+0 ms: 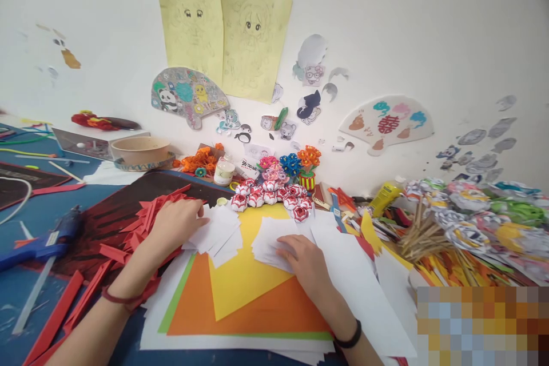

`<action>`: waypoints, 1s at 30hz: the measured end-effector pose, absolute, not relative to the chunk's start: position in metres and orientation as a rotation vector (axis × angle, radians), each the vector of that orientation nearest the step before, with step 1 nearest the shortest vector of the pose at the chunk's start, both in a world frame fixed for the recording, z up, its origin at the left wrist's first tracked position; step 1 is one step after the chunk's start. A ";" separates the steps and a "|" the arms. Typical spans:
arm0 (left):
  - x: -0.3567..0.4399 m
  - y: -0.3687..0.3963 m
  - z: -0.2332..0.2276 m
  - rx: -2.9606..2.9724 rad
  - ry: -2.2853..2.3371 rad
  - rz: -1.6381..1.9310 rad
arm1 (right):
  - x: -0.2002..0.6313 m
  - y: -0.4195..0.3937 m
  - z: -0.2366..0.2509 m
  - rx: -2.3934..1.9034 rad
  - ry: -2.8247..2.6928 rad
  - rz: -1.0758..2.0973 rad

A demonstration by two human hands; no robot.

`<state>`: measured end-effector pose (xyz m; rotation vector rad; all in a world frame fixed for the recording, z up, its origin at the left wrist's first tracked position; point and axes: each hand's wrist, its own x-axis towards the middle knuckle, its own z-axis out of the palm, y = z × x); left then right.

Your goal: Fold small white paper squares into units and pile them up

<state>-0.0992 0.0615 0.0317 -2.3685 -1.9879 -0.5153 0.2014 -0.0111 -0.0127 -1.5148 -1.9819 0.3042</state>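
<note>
Two loose stacks of small white paper pieces lie on a yellow sheet. My left hand is at the left stack, its fingers curled in at the paper's upper left edge. What its fingertips hold is partly hidden. My right hand rests on the right stack, fingers stretched out across the paper. Under the yellow sheet are an orange sheet, a green sheet and white sheets. Folded red paper strips are heaped beside my left hand.
Red-and-white paper flowers stand just beyond the stacks. A blue glue gun lies at the left, near a round beige container. White sheets, wooden sticks and a yellow bottle are on the right. The wall is behind.
</note>
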 end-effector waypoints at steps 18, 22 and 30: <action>0.001 0.025 0.007 -2.896 -1.804 -1.826 | 0.188 -0.022 0.010 -1.231 -1.197 0.785; 0.003 0.021 0.009 -2.911 -1.833 -1.646 | 0.189 -0.019 0.007 -1.131 -1.080 1.105; 0.008 0.014 -0.004 -2.544 -1.622 -1.383 | 0.188 -0.014 -0.009 -1.147 -1.095 1.193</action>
